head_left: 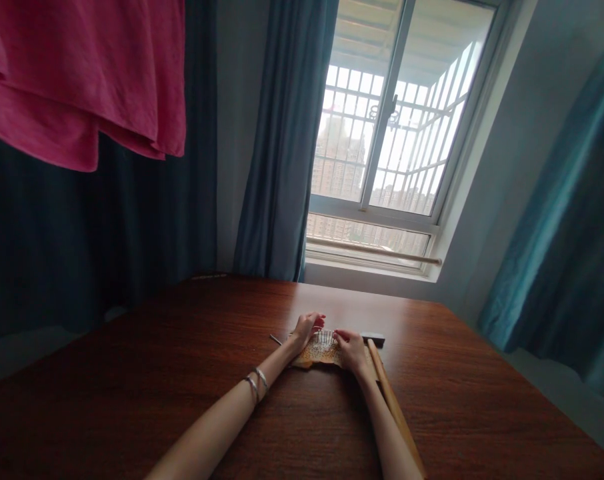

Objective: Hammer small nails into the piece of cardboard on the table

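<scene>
A small tan wooden board (pixel 322 355) with a row of thin metal tines (pixel 326 337) lies on the dark wooden table (pixel 182 373). My left hand (pixel 307 329) rests on the board's left end, fingers curled over the tines. My right hand (pixel 351 349) sits on its right end, fingers bent onto the tines. Both hands touch the board; how firmly they grip it is too small to tell. Two silver bangles (pixel 257 383) circle my left wrist.
A long wooden stick (pixel 395 407) lies along my right forearm. A small dark block (pixel 373 339) sits just right of the board, a thin metal rod (pixel 275 339) just left. Behind are a barred window (pixel 387 133), blue curtains (pixel 282 147) and hanging pink cloth (pixel 82 73).
</scene>
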A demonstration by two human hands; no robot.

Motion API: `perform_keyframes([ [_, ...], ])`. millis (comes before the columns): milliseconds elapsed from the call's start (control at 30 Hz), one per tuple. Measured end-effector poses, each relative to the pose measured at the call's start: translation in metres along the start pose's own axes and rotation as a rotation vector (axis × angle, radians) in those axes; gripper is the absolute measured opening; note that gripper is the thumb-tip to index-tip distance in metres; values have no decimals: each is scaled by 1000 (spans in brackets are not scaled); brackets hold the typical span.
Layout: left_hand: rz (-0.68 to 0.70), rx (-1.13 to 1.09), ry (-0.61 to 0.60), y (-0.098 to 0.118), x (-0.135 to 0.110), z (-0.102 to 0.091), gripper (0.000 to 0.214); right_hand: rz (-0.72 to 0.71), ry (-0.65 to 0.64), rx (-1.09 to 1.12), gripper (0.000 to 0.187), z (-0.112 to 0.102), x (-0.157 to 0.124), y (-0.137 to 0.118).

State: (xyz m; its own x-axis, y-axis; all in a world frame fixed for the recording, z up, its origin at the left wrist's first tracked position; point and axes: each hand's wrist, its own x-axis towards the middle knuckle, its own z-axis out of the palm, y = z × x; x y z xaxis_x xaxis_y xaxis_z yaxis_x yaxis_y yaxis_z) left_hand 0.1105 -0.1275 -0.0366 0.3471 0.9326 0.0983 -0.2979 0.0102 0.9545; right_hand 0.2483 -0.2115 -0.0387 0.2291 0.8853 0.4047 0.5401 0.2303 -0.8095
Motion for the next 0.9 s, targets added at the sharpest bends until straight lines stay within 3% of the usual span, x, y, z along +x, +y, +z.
perform_keyframes([
  [267,122,389,-167,16,-13,8,34,-42,-24,-108,24,-1,-2,2],
  [433,178,540,-277,7,-7,8,34,-60,-44,-165,25,-2,-3,2],
  [633,250,731,-268,-9,3,2,35,-52,-64,-200,24,-1,-2,3],
  [900,254,736,-278,-10,2,3,34,-27,-73,-257,23,0,-2,3],
])
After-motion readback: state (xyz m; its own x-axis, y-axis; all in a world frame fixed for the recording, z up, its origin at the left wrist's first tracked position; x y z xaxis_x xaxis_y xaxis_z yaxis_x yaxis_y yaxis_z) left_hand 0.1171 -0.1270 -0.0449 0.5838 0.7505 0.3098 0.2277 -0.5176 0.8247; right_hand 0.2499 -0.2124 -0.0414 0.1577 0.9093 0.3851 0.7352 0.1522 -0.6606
